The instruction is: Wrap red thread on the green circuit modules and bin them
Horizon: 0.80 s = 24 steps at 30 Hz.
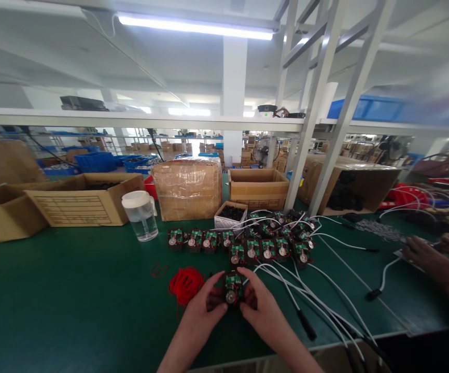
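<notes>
Between my two hands is a small black device (233, 290) with a green circuit board, a round silvery part and red wires. My left hand (205, 305) grips its left side, and my right hand (259, 303) closes on its right side. A white cable runs out beside my right fingers. To the left of my left hand lies a bundle of red wire (186, 286). Beyond my hands, several similar devices (268, 249) sit in rows on the green tabletop (92, 311), many with white cables (286, 287) that end in black connectors.
A lidded clear plastic jug (141, 217) stands left of the devices. Behind are cardboard boxes (187, 189) and a small box of black parts (230, 213). Metal posts (318, 109) rise at right. Another person's hands (426, 256) work at the far right.
</notes>
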Tool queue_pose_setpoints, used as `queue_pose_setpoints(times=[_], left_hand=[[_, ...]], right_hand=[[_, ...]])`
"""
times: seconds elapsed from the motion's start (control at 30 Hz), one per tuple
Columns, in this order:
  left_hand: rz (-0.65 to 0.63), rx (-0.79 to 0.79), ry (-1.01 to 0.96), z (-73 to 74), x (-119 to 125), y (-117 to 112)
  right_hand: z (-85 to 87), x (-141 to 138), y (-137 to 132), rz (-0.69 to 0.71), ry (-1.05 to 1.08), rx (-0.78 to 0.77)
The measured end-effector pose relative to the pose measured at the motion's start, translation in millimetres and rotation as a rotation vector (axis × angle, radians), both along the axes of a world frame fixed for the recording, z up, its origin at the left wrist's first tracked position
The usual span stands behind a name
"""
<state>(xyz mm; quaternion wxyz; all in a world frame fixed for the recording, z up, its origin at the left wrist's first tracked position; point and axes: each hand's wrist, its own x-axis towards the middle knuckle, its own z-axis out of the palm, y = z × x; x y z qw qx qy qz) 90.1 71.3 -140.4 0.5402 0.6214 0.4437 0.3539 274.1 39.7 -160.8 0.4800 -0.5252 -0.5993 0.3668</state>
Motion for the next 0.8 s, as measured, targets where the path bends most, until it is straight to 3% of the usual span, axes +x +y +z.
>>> queue_pose_setpoints(times=[0.8], left_hand=[[0.062, 0.032, 0.027, -1.8, 3.2, 0.1]], right_hand=[[-5.3, 2.0, 1.0, 0.013, -0.012, 0.002]])
